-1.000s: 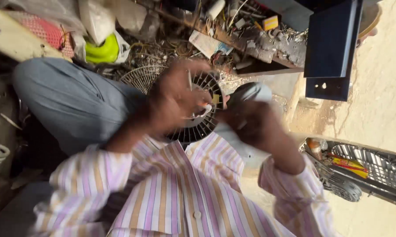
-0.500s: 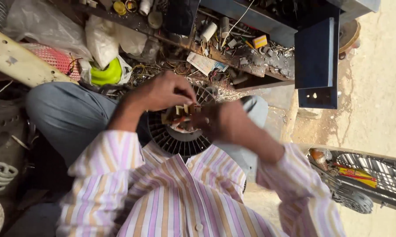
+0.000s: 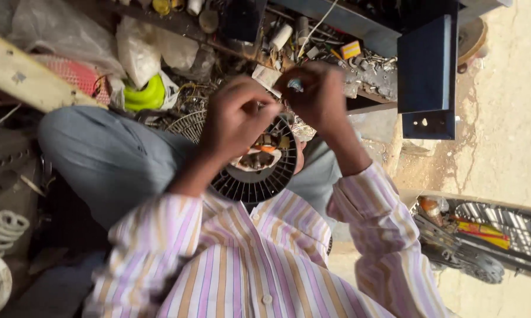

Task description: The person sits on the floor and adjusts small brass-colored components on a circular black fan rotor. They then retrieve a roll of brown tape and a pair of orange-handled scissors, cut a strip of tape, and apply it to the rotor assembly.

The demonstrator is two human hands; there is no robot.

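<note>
Both hands' fingers pinch shut at twelve o'clock above the round black ribbed fan motor [image 3: 255,176], the left hand [image 3: 236,121] empty-looking and the right hand [image 3: 318,94] nipping a small pale-blue bit [image 3: 295,85]; the motor is likely heavy and rigid, best gripped by its rim.

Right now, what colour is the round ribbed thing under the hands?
The round ribbed motor part is black, seen in the head view.

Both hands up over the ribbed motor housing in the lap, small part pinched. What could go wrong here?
1. The right hand pinches a small blue-tipped part; dropped, it would likely vanish into the cluttered shelf.
2. The round ribbed motor housing rests in the lap with neither hand clearly gripping it; it may roll or slip off.
3. The left hand covers the housing's centre, hiding the work.
</note>
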